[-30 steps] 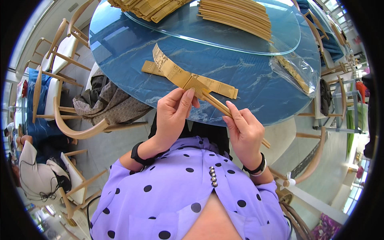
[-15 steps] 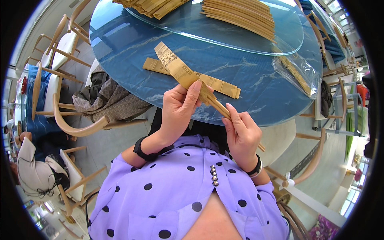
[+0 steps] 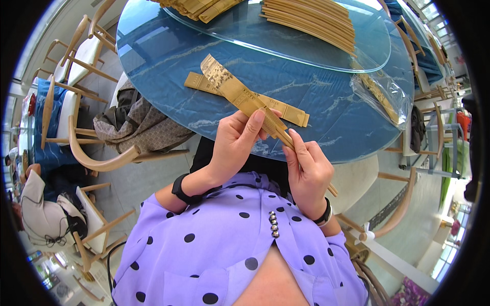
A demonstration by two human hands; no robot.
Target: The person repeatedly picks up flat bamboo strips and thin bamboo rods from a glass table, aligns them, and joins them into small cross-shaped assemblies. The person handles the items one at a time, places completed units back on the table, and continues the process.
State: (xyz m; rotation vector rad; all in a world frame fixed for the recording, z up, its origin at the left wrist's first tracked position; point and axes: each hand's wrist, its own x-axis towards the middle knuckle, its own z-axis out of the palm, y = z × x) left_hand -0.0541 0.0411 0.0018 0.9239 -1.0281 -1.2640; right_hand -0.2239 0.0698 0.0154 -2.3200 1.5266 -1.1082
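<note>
A long tan paper chopstick sleeve [image 3: 228,84] with dark printing slants over the near part of the table. My left hand [image 3: 230,148] is closed on its lower end, thumb on top. Out of that end comes a pair of wooden chopsticks [image 3: 333,189], pinched between the thumb and fingers of my right hand [image 3: 311,168]. Their far part is hidden inside the sleeve, and their near ends stick out below my right hand. Under the held sleeve, more flat paper sleeves [image 3: 289,113] lie crosswise on the blue tabletop.
The round blue marbled table [image 3: 168,86] carries a raised glass turntable [image 3: 245,43]. On the turntable lie a heap of paper sleeves [image 3: 204,10] and a pile of bare chopsticks [image 3: 311,23]. A clear plastic bag [image 3: 380,97] sits at right. A chair with a patterned bag [image 3: 145,122] stands at left.
The sleeve has slid farther along the chopsticks toward my right hand, so less bare wood shows between my hands. My left hand has moved slightly right and down with it.
</note>
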